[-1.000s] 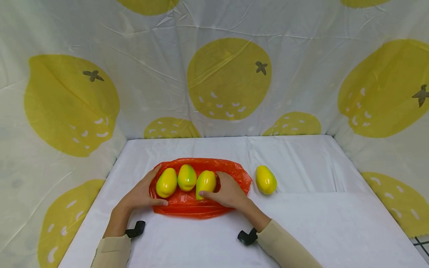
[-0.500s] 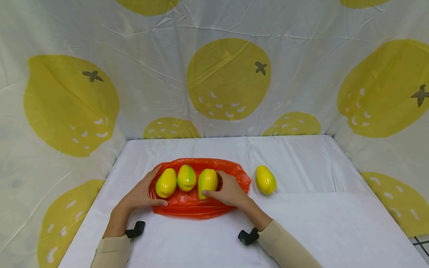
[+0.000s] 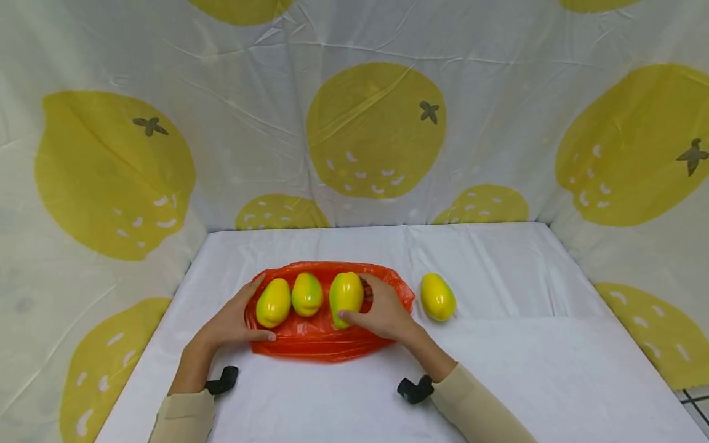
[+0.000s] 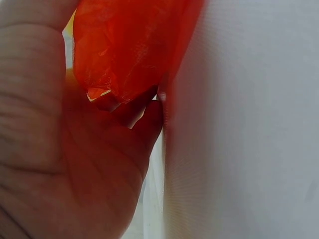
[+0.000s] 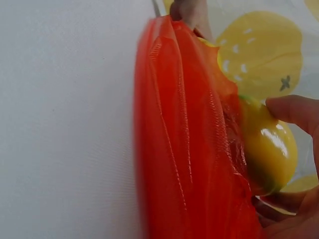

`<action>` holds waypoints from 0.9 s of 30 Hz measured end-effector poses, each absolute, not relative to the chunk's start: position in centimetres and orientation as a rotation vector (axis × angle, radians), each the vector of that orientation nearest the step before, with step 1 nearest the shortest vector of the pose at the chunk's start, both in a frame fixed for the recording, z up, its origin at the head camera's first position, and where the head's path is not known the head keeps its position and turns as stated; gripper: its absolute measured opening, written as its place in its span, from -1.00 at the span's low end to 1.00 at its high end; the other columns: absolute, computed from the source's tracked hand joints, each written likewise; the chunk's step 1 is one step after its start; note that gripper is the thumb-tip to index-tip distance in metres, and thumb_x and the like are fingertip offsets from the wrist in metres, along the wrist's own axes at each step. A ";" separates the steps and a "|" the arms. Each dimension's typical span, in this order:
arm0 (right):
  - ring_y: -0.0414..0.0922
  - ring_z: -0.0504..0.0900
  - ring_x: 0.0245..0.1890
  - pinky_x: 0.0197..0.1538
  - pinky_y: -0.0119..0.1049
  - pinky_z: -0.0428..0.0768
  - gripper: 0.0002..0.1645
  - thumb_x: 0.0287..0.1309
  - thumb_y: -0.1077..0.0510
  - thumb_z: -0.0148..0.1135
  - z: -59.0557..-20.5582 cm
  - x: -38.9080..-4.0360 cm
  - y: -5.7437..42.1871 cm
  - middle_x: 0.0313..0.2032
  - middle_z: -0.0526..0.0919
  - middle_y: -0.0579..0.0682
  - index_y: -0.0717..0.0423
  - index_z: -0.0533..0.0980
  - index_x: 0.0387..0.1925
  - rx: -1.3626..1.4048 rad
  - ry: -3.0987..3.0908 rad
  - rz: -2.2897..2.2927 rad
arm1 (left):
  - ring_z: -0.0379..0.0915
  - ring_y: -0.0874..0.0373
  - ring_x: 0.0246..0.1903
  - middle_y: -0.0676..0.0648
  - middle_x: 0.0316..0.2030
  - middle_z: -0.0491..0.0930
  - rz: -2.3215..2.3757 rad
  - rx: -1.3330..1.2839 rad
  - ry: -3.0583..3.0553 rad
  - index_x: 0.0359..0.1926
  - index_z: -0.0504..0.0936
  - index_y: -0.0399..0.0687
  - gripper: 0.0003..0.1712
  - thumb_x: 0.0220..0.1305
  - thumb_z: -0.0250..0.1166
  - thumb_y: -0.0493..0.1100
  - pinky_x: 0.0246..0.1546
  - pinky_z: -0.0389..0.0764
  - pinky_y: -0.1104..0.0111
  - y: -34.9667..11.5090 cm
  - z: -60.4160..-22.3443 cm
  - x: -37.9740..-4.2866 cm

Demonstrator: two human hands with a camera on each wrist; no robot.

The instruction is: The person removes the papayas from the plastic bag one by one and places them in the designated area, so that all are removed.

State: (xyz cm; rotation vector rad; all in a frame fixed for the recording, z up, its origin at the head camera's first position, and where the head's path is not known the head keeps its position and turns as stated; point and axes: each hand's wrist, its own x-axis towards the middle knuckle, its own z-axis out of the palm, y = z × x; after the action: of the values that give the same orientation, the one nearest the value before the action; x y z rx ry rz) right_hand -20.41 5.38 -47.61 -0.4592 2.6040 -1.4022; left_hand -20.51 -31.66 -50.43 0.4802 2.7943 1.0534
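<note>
A red plastic bag (image 3: 324, 347) lies spread on the white cloth with its mouth facing up. Two yellow-green mangoes sit in it, one at the left (image 3: 274, 303) and one in the middle (image 3: 307, 294). My left hand (image 3: 228, 321) holds the bag's left end, thumb along the front edge; the left wrist view has the red film (image 4: 129, 45) between thumb and fingers. Between thumb and fingers of my right hand (image 3: 384, 312) is a third mango (image 3: 346, 295) at the bag's right part. From the right wrist, this mango (image 5: 271, 144) stands above the bag's edge (image 5: 224, 129).
One more mango (image 3: 438, 296) lies on the white cloth (image 3: 526, 369), right of the bag. Behind and at both sides hangs a lemon-print curtain (image 3: 498, 123). Black wrist mounts (image 3: 416, 390) sit at both wrists.
My right hand has shifted slightly to the right with the mango, which now appears a little higher and more upright. The left hand keeps its place on the bag.
</note>
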 end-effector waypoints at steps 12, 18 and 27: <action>-0.10 0.57 0.04 0.07 -0.17 0.72 0.07 0.01 -0.21 0.54 -45.9 -20.3 6.8 0.24 0.48 -0.10 -0.10 0.26 0.49 -0.429 2.637 -1.476 | 0.08 -0.23 0.51 -0.16 0.57 0.09 1.042 0.462 2.797 0.67 -0.13 0.19 0.56 -0.22 0.66 0.30 0.32 0.38 -0.35 -31.6 -50.3 -20.4; -0.11 0.58 -0.02 0.04 -0.19 0.69 0.03 0.03 -0.22 0.52 -45.7 -20.5 7.7 0.15 0.52 -0.10 -0.07 0.29 0.47 -0.413 2.680 -1.491 | 0.07 -0.22 0.51 -0.14 0.58 0.09 1.038 0.468 2.800 0.67 -0.12 0.22 0.55 -0.22 0.67 0.31 0.34 0.35 -0.36 -31.6 -50.3 -20.5; -0.08 0.58 -0.03 0.03 -0.17 0.70 0.02 0.05 -0.19 0.52 -45.7 -20.5 9.1 0.17 0.53 -0.04 0.00 0.30 0.47 -0.436 2.659 -1.543 | 0.09 -0.22 0.50 -0.15 0.57 0.11 1.043 0.489 2.810 0.67 -0.12 0.19 0.58 -0.25 0.68 0.30 0.33 0.36 -0.35 -31.8 -50.4 -20.4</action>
State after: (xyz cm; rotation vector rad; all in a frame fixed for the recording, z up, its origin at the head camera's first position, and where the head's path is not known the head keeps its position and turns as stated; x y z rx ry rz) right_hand -20.48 9.13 -45.71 -0.4356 2.6589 -1.5428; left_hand -20.41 -31.77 -50.38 0.4886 2.8098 1.0426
